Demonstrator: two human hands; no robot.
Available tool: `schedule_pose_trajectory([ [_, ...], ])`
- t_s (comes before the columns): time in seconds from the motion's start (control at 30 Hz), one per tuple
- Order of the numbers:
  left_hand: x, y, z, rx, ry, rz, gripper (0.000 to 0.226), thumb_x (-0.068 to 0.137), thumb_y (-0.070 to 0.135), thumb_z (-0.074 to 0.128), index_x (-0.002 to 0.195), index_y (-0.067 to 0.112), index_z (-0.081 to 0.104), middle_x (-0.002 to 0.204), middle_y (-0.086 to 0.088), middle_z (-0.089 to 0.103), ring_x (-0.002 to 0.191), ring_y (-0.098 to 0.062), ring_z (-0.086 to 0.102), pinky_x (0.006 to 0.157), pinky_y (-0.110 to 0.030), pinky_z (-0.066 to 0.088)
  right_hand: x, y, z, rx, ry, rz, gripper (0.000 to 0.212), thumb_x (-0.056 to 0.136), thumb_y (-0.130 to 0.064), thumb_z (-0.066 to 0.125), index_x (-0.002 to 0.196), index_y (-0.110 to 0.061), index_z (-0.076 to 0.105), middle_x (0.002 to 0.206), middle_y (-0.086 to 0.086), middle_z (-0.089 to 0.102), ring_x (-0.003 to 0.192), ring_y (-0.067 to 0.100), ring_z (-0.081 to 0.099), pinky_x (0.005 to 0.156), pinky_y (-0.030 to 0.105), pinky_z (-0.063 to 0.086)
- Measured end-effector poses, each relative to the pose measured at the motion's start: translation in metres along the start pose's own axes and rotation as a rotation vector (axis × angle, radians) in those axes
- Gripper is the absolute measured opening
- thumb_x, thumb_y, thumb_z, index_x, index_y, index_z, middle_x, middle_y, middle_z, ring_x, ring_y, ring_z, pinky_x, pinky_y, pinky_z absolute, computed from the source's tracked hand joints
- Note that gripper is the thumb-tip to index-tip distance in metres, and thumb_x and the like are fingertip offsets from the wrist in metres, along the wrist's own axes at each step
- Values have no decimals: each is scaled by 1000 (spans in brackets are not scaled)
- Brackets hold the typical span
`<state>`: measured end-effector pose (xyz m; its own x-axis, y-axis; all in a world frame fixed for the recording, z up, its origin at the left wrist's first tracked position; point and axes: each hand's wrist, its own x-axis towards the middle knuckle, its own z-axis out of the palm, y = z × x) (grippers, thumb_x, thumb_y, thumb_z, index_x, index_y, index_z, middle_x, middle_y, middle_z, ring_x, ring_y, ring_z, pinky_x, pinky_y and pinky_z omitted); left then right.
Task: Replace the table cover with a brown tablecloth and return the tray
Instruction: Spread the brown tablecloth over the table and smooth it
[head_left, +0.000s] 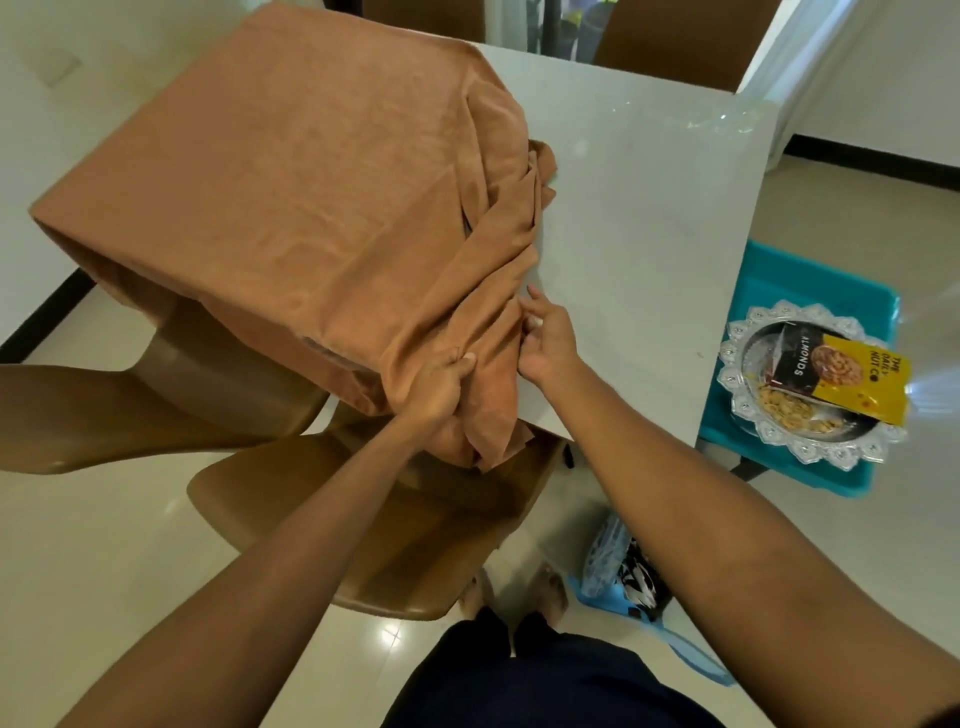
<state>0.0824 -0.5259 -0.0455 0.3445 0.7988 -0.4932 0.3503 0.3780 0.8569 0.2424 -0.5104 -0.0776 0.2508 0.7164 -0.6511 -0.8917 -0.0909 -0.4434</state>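
The soft brown fabric tablecloth (291, 197) covers only the left half of the pale white surface (639, 208), so I judge the spreading about half done. My left hand (436, 389) grips the bunched cloth at the near edge, and my right hand (548, 338) pinches a fold just beside it. The ornate silver tray (826, 456) sits on a teal plastic tub (810, 291), well apart from both hands and not yet returned.

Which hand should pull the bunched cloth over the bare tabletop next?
Probably the right hand: it pinches the brown tablecloth beside the bare table; the left hand grips folds at the near edge.
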Motion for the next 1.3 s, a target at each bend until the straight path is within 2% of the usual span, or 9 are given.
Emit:
schedule_pose_trajectory([
  [0.13, 6, 14, 16, -37, -55, 46, 32, 106, 19, 44, 79, 16, 61, 79, 0, 67, 71, -3, 65, 64, -20, 50, -7, -37, 14, 185, -119, -124, 60, 92, 4, 52, 142, -27, 49, 125, 22, 60, 105, 34, 65, 94, 49, 54],
  [0.27, 8, 14, 24, -2, -190, -3, 26, 106, 20, 44, 95, 11, 65, 83, 3, 66, 72, -5, 63, 56, -15, 48, -12, -77, 17, 152, -140, -227, 45, 95, 3, 53, 130, -26, 51, 125, 18, 67, 107, 33, 68, 93, 47, 55],
  [0.4, 5, 9, 36, 26, -250, -43, 24, 106, 24, 43, 89, 18, 60, 75, 3, 53, 66, -8, 51, 57, -19, 42, -14, -113, 13, -159, 207, -508, 37, 94, 4, 47, 116, -15, 70, 93, 13, 73, 86, 24, 71, 88, 41, 60],
  [0.53, 4, 3, 62, 109, -391, 56, 30, 101, 24, 56, 73, 14, 53, 65, -3, 54, 58, -15, 54, 55, -25, 48, -8, -126, -30, -807, 570, -902, 46, 76, -7, 42, 104, -13, 78, 103, 1, 75, 101, 17, 68, 94, 31, 56],
  [0.7, 13, -13, 63, 394, -568, 97, 25, 96, 17, 60, 76, 2, 62, 62, -9, 63, 50, -13, 60, 52, -29, 51, -9, -110, -123, -1415, 559, -268, 35, 91, -15, 55, 122, -4, 66, 112, 13, 68, 91, 28, 65, 72, 29, 57],
  [0.8, 29, -6, 53, 461, -420, 185, 17, 94, 18, 60, 88, 4, 67, 78, -8, 72, 70, -18, 70, 71, -36, 58, -13, -104, -143, -1368, 715, -404, 34, 85, -22, 58, 115, -18, 72, 113, -1, 69, 104, 22, 63, 91, 35, 52],
  [0.93, 72, 11, 42, 532, -343, 227, 10, 91, 21, 63, 89, 13, 68, 87, -5, 73, 85, -22, 70, 83, -41, 56, 10, -126, -123, -1414, 690, -584, 32, 83, -24, 54, 107, -21, 76, 109, 7, 74, 103, 28, 67, 94, 40, 54],
  [1.17, 159, 46, 55, 567, -82, 403, 11, 83, 24, 57, 73, 25, 57, 77, 5, 64, 76, -21, 63, 68, -35, 48, 109, -199, -67, -1631, 524, -589, 40, 98, -43, 48, 126, -20, 66, 127, 10, 64, 117, 29, 60, 99, 40, 49],
  [1.3, 207, 64, 72, 634, -10, 508, 14, 83, 14, 58, 93, 15, 67, 92, 2, 65, 84, -14, 58, 76, -28, 42, 167, -225, -48, -1568, 464, -495, 56, 85, -49, 56, 136, -25, 56, 137, 4, 58, 125, 26, 55, 103, 43, 48],
])
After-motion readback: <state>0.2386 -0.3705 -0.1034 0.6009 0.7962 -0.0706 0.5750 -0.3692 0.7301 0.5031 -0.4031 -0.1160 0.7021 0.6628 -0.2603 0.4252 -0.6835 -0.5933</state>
